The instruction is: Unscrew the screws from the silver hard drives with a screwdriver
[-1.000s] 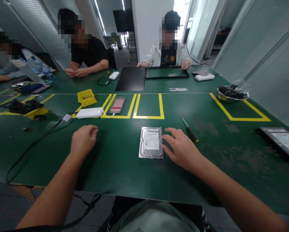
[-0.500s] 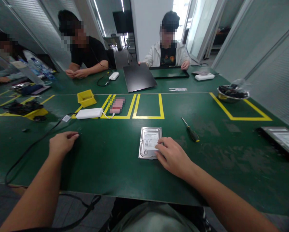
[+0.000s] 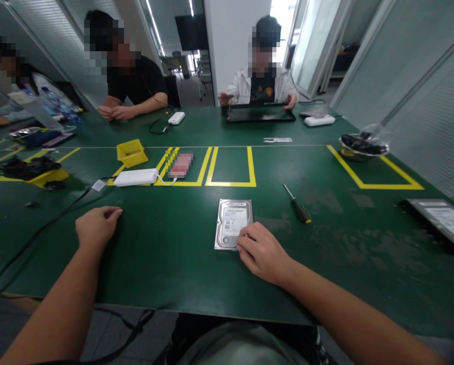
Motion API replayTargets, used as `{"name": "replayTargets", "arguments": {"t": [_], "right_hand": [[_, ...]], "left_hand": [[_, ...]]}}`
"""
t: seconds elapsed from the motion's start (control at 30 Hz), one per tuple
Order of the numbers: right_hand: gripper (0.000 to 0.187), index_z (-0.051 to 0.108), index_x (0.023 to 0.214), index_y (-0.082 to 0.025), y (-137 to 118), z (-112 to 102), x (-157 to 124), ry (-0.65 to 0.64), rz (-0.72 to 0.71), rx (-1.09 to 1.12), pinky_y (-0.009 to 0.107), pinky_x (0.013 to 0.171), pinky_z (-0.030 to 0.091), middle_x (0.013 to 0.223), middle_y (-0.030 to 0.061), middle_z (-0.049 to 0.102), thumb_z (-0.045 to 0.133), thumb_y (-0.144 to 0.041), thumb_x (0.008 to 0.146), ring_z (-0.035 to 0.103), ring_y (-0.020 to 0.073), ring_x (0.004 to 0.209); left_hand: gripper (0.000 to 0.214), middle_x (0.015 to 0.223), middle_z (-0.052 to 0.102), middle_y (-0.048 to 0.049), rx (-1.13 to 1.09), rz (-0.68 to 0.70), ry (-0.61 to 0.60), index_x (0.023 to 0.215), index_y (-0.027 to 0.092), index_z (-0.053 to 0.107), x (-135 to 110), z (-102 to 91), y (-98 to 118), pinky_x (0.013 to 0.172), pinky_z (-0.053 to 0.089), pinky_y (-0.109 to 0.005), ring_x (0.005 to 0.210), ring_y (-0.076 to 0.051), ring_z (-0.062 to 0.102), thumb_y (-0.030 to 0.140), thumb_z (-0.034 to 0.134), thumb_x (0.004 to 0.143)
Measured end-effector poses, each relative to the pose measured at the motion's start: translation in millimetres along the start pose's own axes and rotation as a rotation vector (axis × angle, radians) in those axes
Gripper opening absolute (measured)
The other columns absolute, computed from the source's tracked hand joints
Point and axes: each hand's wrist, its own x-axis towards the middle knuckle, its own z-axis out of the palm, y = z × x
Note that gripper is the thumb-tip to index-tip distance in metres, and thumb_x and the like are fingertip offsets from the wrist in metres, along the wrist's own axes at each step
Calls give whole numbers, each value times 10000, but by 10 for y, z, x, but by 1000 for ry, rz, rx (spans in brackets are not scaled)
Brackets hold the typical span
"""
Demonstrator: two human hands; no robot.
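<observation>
Head | left hand [image 3: 96, 225] pinched closed, contents unclear | right hand [image 3: 263, 253] curled over hard drive [image 3: 231, 221], grip unclear | drive looked unopened, screwdriver [image 3: 299, 208] lay aside

"How's the left hand [image 3: 98, 226]?"
"Thumb and forefinger pinched together, left forearm [image 3: 68, 296] angled forward."
"And the right hand [image 3: 264, 253]?"
"Fingers bent (how tightly, I can't tell), right forearm [image 3: 335, 296] slanting inward toward the middle."
</observation>
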Motion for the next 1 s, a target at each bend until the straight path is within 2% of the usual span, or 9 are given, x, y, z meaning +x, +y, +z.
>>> {"name": "replayTargets", "arguments": {"t": [0.1,0.3,0.5,0.63,0.73,0.87,1.0], "right_hand": [[166,668,913,-141,-13,-10,-1,5,-8,28,351,801,448,959,104,605,504,-158,912,485,196,862],[167,666,925,-146,11,-16,-6,21,8,33,354,793,449,954,104,608,499,-159,916,489,197,857],[170,666,937,-146,16,-22,-7,22,10,35,357,793,444,963,106,610,498,-163,919,487,198,855],[178,670,947,-138,14,-26,-16,12,12,29,363,802,437,970,110,610,497,-168,924,486,199,861],[189,672,955,-140,10,-29,-25,-8,18,6,373,818,427,984,110,616,491,-193,938,495,203,877],[195,667,1023,-148,6,-30,-35,-23,4,-8,386,860,407,1045,102,641,510,-242,954,536,214,952],[235,649,1086,-145,30,-18,-36,-46,-17,-22,399,915,385,1126,98,658,551,-311,952,561,232,1066]], "left_hand": [[479,950,712,-100,15,-14,-4,1138,132,691,-19,13,-10,631,355,-269,846,-255,618,487,491,886],[434,872,703,-81,66,-29,-25,1051,161,717,-11,16,-5,600,356,-282,770,-257,604,485,489,875],[415,875,652,-117,78,-23,-42,1025,135,682,-20,29,44,575,358,-294,733,-264,560,451,444,899],[380,818,605,-113,34,-32,-12,957,130,649,-49,43,54,593,370,-306,727,-271,542,432,421,917],[392,841,591,-103,15,-34,43,1007,115,603,-77,36,79,660,394,-319,768,-261,550,420,361,955],[374,867,574,-57,-96,8,175,1071,113,567,-119,-23,258,746,399,-304,798,-217,544,407,359,970],[311,859,577,-22,-270,131,237,1053,132,583,-200,-95,677,766,402,-283,787,-181,540,382,427,952]]}}
